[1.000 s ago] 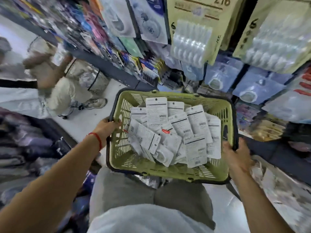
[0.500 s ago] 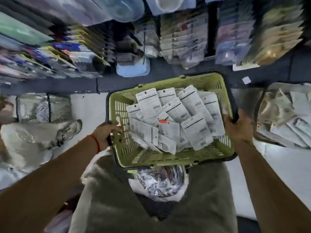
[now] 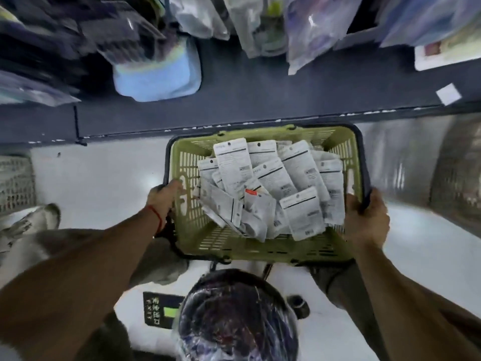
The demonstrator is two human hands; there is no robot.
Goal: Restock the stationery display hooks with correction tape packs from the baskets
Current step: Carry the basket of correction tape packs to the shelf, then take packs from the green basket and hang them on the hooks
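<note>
A green plastic basket (image 3: 190,220) with a dark rim is held low over the white floor, in front of the display's dark base. Inside lies a loose heap of white correction tape packs (image 3: 273,188), most of them back side up. My left hand (image 3: 164,196) grips the basket's left rim, its fingers curled over the edge. On the right rim my right hand (image 3: 367,217) does the same. Bagged goods on the display hooks (image 3: 263,24) hang at the top of the view, blurred.
A stool wrapped in clear film (image 3: 236,316) stands right below the basket, between my legs. Another basket (image 3: 458,178) sits at the right and a mesh one (image 3: 15,183) at the far left. A second person's shoe (image 3: 28,225) is at lower left.
The view has tilted down from the hanging goods to the floor. The basket, held by both hands throughout, has come down toward the floor in front of the display base.
</note>
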